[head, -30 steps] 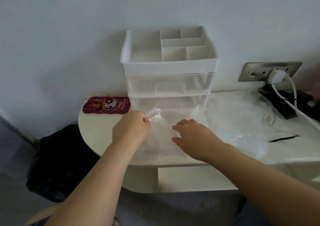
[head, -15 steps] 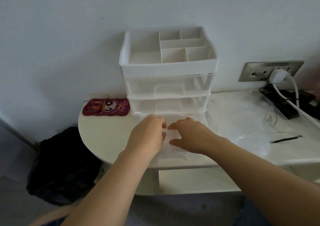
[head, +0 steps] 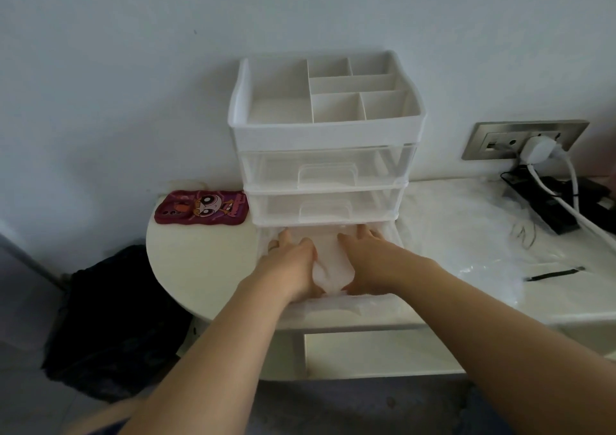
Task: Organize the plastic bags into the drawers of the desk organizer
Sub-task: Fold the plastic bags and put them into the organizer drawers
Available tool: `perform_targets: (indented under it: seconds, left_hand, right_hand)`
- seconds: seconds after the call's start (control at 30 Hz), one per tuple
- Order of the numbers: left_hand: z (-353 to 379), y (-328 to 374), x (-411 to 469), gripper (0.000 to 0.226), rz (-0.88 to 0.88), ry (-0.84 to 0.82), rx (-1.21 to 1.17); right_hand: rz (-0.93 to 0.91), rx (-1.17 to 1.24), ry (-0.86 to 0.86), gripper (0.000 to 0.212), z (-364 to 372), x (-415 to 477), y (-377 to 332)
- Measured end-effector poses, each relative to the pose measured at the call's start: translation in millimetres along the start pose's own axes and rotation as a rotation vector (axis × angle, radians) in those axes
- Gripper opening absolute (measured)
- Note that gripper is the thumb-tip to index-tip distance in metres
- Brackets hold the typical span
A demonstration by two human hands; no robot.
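- Left hand (head: 289, 264) and right hand (head: 370, 258) are both inside the pulled-out bottom drawer (head: 360, 305) of the desk organizer (head: 328, 134).
- Folded clear plastic bag (head: 333, 266) lies in that drawer, between the two hands and touching both.
- Left hand: fingers stretched out flat toward the far end, palm down, pressing on the bag's left side; not curled round it.
- Right hand: same, fingers straight, pressing the bag's right side.
- Upper two drawers are pushed in; the top tray has divided compartments.
- Organizer stands at the far edge of the white table (head: 196, 268), against the wall.
- More crumpled clear bags (head: 466, 231) lie on the table just right of the organizer.
- Red cartoon phone case (head: 202, 208) lies left of the organizer.
- Far right: wall socket (head: 493, 141) with white plug (head: 537, 150), and a black strip (head: 555, 274) lying nearer.
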State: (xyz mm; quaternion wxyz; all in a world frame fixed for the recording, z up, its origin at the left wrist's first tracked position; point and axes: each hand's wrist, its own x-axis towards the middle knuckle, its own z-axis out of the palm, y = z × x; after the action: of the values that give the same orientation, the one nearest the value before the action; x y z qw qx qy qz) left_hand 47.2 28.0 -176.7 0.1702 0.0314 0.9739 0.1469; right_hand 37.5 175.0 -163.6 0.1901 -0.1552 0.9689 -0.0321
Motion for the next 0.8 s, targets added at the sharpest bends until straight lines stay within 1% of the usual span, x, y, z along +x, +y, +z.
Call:
perform_targets:
  seconds: [0.07,0.1,0.17,0.23,0.33,0.4,0.43,0.53,0.57,0.6,0.63,0.73,0.8]
  left_hand:
    - [0,-1,3,0.058,-0.024,-0.031,0.01]
    - [0,-1,4,0.065,-0.031,-0.052,0.015]
    - [-1,0,6,0.082,-0.049,-0.108,0.029]
    - [-4,1,7,0.094,-0.072,-0.167,0.048]
    - [-7,5,5,0.096,-0.068,-0.183,0.08]
    - [-11,6,1,0.093,-0.051,-0.159,0.076]
    - [-14,6,-2,0.088,-0.037,-0.145,0.054]
    - [-20,1,-16,0.06,0.042,-0.075,0.021]
    - [-21,-1,-20,0.055,0.067,-0.041,0.017]
    - [-22,-2,-25,0.053,0.087,-0.01,0.005]
    - [-21,-1,-29,0.051,0.107,0.018,-0.012]
    - [-19,2,-37,0.04,0.168,0.089,-0.072]
    - [-15,8,-40,0.035,0.209,0.113,-0.094]
  right_hand:
    - [0.043,0.015,-0.077,0.107,-4,4,-1]
    - [0.051,0.007,-0.101,0.111,-6,5,-1]
    - [0.051,-0.013,-0.131,0.11,-8,6,-2]
    - [0.037,-0.006,-0.124,0.101,-11,3,-2]
    - [-0.017,0.022,-0.065,0.071,-24,-9,2]
    - [-0.05,0.063,0.027,0.061,-38,-20,8]
    - [-0.054,0.107,0.079,0.055,-45,-27,11]
    - [-0.042,0.244,0.208,0.026,-59,-47,31]
    - [-0.016,0.261,0.22,0.015,-60,-53,41]
    - [0.021,0.266,0.206,0.008,-60,-60,50]
    - [0.064,0.256,0.166,0.007,-59,-68,59]
    - [0.187,0.159,-0.022,0.013,-49,-83,79]
    - [0.227,0.057,-0.07,0.022,-35,-89,91]
